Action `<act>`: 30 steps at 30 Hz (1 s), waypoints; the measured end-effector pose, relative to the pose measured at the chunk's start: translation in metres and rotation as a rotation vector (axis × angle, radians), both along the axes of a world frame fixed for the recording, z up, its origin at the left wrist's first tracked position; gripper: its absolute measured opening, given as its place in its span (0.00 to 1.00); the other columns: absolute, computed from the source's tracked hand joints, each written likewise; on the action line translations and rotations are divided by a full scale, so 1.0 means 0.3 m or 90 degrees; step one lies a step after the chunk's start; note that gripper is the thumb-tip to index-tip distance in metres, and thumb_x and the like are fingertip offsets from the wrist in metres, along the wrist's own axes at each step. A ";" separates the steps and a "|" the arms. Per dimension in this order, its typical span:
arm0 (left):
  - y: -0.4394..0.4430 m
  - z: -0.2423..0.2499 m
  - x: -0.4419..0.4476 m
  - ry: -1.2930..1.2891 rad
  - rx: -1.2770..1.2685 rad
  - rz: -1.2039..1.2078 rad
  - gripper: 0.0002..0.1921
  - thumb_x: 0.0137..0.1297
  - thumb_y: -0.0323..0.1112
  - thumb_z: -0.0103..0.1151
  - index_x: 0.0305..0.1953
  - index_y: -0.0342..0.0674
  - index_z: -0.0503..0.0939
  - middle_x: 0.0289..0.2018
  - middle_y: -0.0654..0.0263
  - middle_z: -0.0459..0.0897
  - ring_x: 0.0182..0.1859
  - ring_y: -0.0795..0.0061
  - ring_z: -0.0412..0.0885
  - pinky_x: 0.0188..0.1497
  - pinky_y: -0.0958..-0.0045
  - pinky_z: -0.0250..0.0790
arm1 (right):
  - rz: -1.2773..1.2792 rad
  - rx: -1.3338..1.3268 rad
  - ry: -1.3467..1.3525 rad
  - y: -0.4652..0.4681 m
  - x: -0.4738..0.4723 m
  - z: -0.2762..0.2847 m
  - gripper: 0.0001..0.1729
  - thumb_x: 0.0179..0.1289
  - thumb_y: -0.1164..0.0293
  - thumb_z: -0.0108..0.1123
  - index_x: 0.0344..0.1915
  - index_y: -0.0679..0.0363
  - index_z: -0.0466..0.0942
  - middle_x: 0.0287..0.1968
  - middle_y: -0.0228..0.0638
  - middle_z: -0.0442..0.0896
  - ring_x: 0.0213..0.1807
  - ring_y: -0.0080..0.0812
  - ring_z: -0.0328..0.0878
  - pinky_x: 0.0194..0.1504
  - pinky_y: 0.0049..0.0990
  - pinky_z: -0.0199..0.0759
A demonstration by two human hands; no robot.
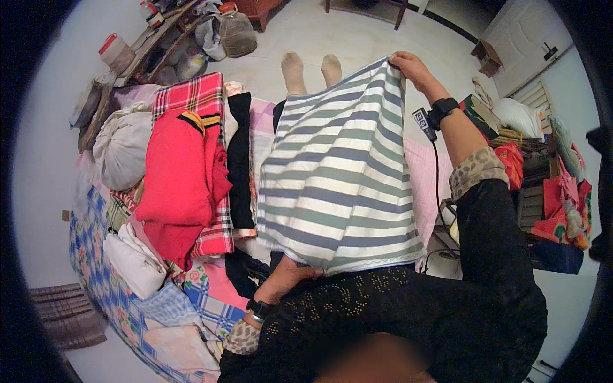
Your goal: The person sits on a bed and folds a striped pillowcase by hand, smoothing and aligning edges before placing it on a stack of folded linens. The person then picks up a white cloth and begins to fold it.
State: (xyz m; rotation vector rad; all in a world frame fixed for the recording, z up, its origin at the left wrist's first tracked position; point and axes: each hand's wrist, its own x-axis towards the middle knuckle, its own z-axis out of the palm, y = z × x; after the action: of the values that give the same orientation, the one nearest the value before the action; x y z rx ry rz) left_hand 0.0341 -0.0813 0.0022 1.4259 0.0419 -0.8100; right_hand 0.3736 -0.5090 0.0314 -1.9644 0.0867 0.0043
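Note:
A striped cloth point(335, 167) in white, green and blue-grey is spread over my lap, creased along several soft folds. Pinched between the fingers of my right hand point(407, 69) is its far right corner, raised and pulled taut. My left hand point(292, 277) grips the near edge close to my waist; its fingers are partly hidden by the fabric. To the left lie a folded red knit garment point(177, 177) with a black and yellow trim and a red plaid cloth point(191, 93) under it. A black folded cloth point(240, 163) lies between that pile and the striped cloth.
A tied white cloth bundle point(123, 146) and a folded white cloth point(136, 263) rest on the floral bedding point(103, 249) at left. Pink fabric point(426, 182) lies at right. A black cable point(437, 186) hangs from my right wrist device. A large plastic jar point(237, 36) stands on the floor.

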 end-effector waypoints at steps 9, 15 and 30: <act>0.072 -0.042 0.072 0.035 -0.287 0.221 0.29 0.52 0.19 0.60 0.59 0.31 0.69 0.54 0.60 0.79 0.56 0.69 0.77 0.62 0.68 0.66 | -0.081 0.147 -0.073 -0.120 -0.089 0.066 0.14 0.65 0.58 0.54 0.40 0.56 0.79 0.37 0.26 0.78 0.38 0.23 0.69 0.42 0.24 0.63; 0.120 0.035 0.175 -0.072 -0.352 0.352 0.27 0.58 0.24 0.56 0.61 0.31 0.67 0.56 0.57 0.77 0.58 0.65 0.75 0.66 0.64 0.62 | -0.040 0.248 -0.084 -0.187 -0.109 0.160 0.16 0.66 0.55 0.58 0.42 0.55 0.79 0.40 0.25 0.79 0.44 0.24 0.72 0.52 0.26 0.64; 0.261 0.375 0.559 -0.189 -0.449 0.493 0.15 0.72 0.35 0.49 0.54 0.31 0.74 0.52 0.55 0.80 0.55 0.63 0.78 0.62 0.62 0.67 | 0.003 0.398 -0.242 -0.316 -0.178 0.408 0.16 0.70 0.57 0.54 0.51 0.53 0.78 0.47 0.24 0.82 0.49 0.24 0.75 0.57 0.26 0.61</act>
State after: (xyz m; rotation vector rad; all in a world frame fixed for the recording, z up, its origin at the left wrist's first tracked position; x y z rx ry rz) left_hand 0.2019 -0.0031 0.1147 0.7353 0.0666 0.0530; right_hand 0.3203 -0.6039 0.1538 -1.3132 -0.1541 -0.3025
